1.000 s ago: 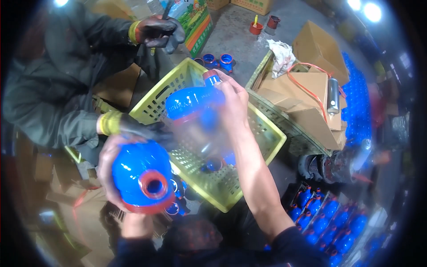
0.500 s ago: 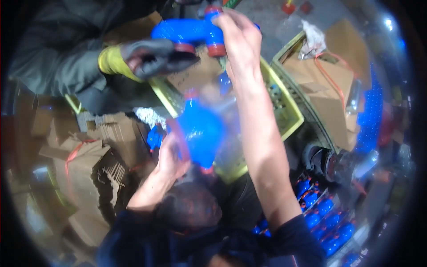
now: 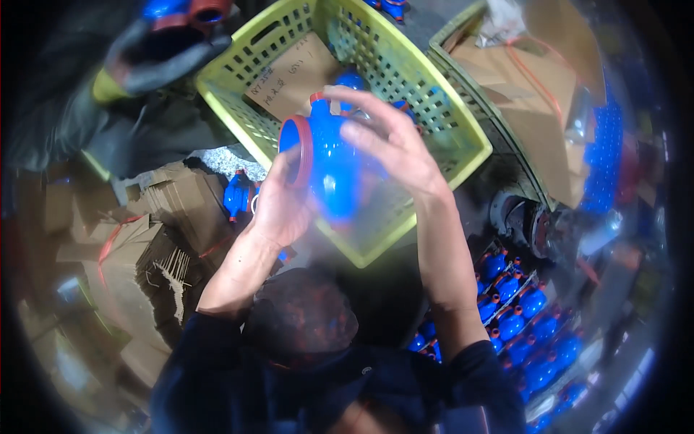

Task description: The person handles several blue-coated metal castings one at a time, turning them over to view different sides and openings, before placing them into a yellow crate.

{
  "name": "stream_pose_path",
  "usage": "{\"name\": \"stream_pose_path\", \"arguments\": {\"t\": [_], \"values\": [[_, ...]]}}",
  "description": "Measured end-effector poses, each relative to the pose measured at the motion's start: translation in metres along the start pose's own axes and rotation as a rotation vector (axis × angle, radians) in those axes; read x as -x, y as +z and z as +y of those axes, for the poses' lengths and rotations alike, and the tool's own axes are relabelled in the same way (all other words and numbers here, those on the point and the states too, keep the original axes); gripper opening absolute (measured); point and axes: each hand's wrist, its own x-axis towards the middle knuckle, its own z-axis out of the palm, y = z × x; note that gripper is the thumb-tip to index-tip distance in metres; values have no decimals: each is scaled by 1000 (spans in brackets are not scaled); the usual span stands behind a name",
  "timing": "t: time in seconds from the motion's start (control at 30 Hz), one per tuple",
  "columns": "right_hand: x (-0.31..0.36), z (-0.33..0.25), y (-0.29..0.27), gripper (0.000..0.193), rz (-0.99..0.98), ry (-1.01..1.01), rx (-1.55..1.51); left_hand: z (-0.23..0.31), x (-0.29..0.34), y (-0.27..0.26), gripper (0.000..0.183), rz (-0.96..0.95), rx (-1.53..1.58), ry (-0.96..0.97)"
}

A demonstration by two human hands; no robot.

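My left hand (image 3: 283,205) grips a rounded blue valve body (image 3: 330,155) by its wide red-rimmed opening, which faces left. A small red-tipped neck sticks up at its top. Over its right side my right hand (image 3: 390,148) is spread, fingers stretched out near the neck; whether the fingertips touch the metal I cannot tell. Below the part stands a yellow-green plastic crate (image 3: 448,155), holding a piece of cardboard (image 3: 289,76) and other blue parts (image 3: 350,79). At the upper left, a co-worker's gloved hand (image 3: 148,61) holds another blue part with red ends (image 3: 210,11).
Stacked flattened cardboard (image 3: 130,253) tied with red cord lies on the left. Another blue part (image 3: 236,195) sits beside it. On the right are a second crate (image 3: 499,123) with cardboard and, lower down, rows of small blue parts (image 3: 531,300). A dark rounded object (image 3: 300,315) is close to my body.
My right hand has let go of the blue part at the top and come down to the valve body. The co-worker's glove has carried that part to the upper left.
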Motion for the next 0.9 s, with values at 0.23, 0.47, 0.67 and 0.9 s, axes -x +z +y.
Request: {"name": "stream_pose_path", "arguments": {"t": [0.23,0.47,0.67,0.9], "values": [[42,24,-13,43,327,20,-69,-9,-26,22,94,-29,-105,-123],[53,53,-35,57,583,131,-975,-9,-26,28,92,-68,-587,-148],[66,70,-48,55,617,170,-809,-4,-57,21,21,31,-1133,750],[60,53,-34,62,759,178,-545,-1,-86,37,23,-85,-1400,776]]}}
